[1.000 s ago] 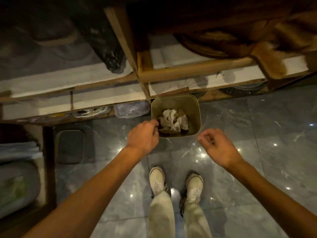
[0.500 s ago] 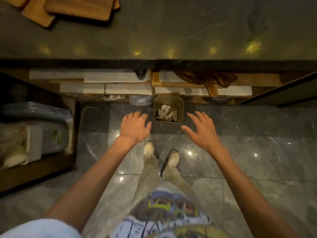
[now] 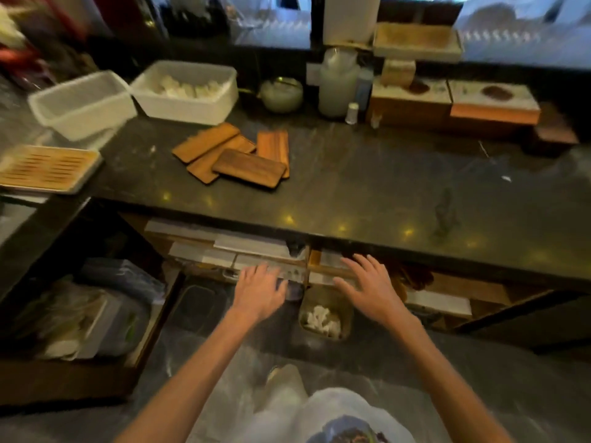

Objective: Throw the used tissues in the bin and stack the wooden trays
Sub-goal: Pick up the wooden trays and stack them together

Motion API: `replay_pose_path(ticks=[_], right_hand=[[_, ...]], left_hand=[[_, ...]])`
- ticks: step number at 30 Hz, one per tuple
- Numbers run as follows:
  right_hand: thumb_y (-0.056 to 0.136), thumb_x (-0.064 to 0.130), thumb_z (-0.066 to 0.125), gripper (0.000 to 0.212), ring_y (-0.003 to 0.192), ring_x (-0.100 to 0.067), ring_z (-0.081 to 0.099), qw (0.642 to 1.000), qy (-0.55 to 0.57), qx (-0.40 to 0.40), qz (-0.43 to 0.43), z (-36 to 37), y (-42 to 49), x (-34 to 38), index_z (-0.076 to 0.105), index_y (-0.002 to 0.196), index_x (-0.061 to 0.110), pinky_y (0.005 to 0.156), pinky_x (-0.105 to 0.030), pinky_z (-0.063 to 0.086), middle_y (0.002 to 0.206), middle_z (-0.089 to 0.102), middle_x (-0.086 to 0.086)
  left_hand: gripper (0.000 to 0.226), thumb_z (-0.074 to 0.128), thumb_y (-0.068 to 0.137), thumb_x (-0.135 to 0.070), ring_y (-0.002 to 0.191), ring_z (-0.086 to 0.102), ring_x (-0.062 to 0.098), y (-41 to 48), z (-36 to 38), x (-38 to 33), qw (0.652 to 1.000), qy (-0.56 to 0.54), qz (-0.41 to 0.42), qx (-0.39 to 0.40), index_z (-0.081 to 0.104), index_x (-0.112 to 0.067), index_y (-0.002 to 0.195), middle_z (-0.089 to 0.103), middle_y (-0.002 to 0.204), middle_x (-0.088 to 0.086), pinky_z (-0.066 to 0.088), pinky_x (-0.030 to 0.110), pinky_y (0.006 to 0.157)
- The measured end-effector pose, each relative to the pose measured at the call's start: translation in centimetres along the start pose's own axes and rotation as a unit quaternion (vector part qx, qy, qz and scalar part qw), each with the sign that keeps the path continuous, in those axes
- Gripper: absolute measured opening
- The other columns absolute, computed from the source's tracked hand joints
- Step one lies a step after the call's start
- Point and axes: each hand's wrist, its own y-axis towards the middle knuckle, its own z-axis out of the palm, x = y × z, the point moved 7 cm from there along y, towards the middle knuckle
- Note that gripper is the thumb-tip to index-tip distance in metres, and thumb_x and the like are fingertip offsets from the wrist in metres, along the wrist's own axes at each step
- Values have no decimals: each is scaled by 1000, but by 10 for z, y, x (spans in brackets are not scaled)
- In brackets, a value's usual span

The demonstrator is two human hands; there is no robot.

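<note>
Several wooden trays [image 3: 238,155] lie in a loose, fanned pile on the dark counter [image 3: 367,187], left of its middle. On the floor under the counter stands a small olive bin [image 3: 343,302] with crumpled white tissues [image 3: 321,319] inside. My left hand [image 3: 259,290] hovers left of the bin, fingers spread, holding nothing. My right hand [image 3: 372,287] hovers above the bin's right side, also spread and holding nothing. Both hands are below the counter's front edge.
Two white plastic tubs [image 3: 86,102] [image 3: 187,89] stand at the counter's back left, a slatted tray [image 3: 44,167] at far left. Bottles [image 3: 337,81] and wooden boxes [image 3: 454,103] line the back right. Shelves [image 3: 236,251] with white slabs sit under the counter.
The view has risen from the floor and bin up to the counter. Both hands lifted away from the bin, fingers spread, and the trays on top came fully into view.
</note>
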Motion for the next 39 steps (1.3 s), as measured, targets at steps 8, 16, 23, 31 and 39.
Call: replay_pose_path(ticks=[8,16,23,31,39], right_hand=[[86,70,33,66,146,-22,20,997,3,6,-74,-51,90,69,32,144,38,119,-48,18,153,36,4],[90,61,42,63,136,-14,41,997,30,33,-64,-44,196,117,39,143,26,111,-35,35,147,47,2],[93,53,46,56,112,-13,57,996,82,22,35,-31,315,152,41,142,25,87,-28,47,134,58,-1],[94,35,53,44,105,-20,62,959,200,21,201,23,383,140,47,135,19,90,-40,53,116,64,-3],[95,13,53,46,98,-19,59,898,356,35,255,56,398,123,46,140,17,80,-32,51,109,64,-3]], left_hand=[[47,40,96,-43,131,47,26,67,-86,47,997,5,-24,-78,51,-20,136,54,140,6,34,42,110],[43,39,97,-39,114,60,30,176,-126,112,996,-28,-41,-71,54,-17,131,66,122,9,41,42,99],[31,41,97,-29,97,65,33,298,-150,190,991,-104,-62,-54,63,-9,106,70,103,14,53,43,81],[29,47,95,-22,104,64,32,382,-143,257,982,-136,-122,-47,64,-7,113,68,114,14,51,39,83],[25,55,93,-22,105,62,29,415,-111,270,975,-164,-140,52,63,-12,114,66,116,11,51,41,90]])
